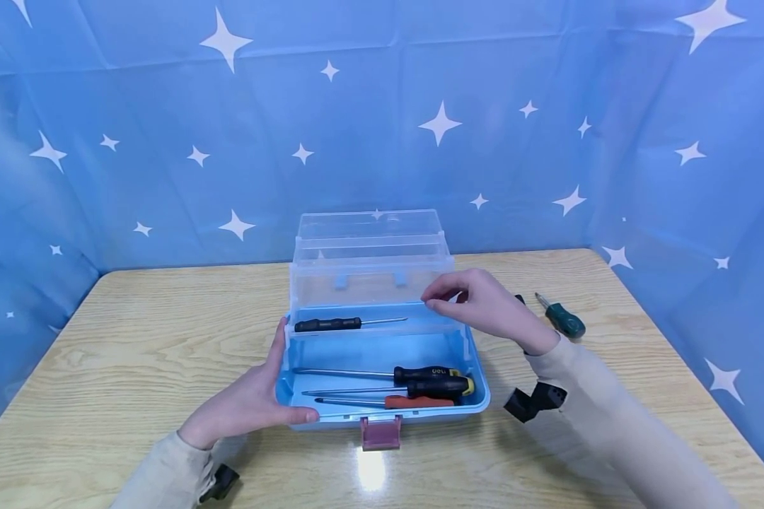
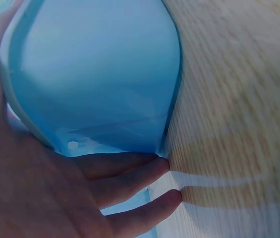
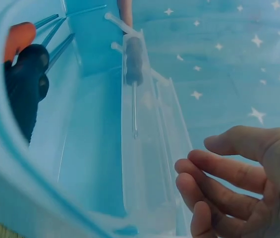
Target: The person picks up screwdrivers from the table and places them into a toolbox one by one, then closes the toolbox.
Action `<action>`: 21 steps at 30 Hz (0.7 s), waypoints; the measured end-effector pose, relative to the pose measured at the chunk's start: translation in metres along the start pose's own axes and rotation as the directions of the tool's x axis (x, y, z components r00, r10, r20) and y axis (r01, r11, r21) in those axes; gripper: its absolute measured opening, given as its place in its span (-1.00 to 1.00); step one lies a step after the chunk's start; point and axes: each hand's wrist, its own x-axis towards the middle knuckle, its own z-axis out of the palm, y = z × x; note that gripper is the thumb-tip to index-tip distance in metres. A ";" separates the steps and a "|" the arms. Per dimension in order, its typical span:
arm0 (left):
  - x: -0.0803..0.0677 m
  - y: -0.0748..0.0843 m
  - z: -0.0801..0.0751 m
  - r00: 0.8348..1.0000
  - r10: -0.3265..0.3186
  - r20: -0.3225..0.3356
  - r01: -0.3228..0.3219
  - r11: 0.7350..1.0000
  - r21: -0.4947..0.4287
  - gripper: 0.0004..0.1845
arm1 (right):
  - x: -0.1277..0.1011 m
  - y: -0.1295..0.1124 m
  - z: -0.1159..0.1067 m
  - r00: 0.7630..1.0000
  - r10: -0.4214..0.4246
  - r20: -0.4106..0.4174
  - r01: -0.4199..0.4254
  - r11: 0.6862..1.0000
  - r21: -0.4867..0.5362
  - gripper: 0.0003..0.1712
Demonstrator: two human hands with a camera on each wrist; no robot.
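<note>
Fingers of our left hand (image 1: pixel 245 406) lie straight against the blue toolbox (image 1: pixel 331 417); our right hand (image 1: pixel 484 307), fingers relaxed, hovers by its clear tray (image 1: pixel 446 322).

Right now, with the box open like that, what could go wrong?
The slim black-handled screwdriver lies alone on the clear raised tray of the light blue plastic toolbox. If the right hand near the tray's end jolts it, that screwdriver might roll off. The left hand only rests flat against the box's side, so the box could slide. The green-handled screwdriver on the wooden table might get knocked by the sleeve.
</note>
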 end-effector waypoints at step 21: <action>0.000 -0.001 -0.002 1.000 0.009 0.004 -0.009 1.000 0.002 0.43 | -0.021 0.011 -0.017 0.996 0.080 -0.035 -0.083 0.994 -0.066 -0.82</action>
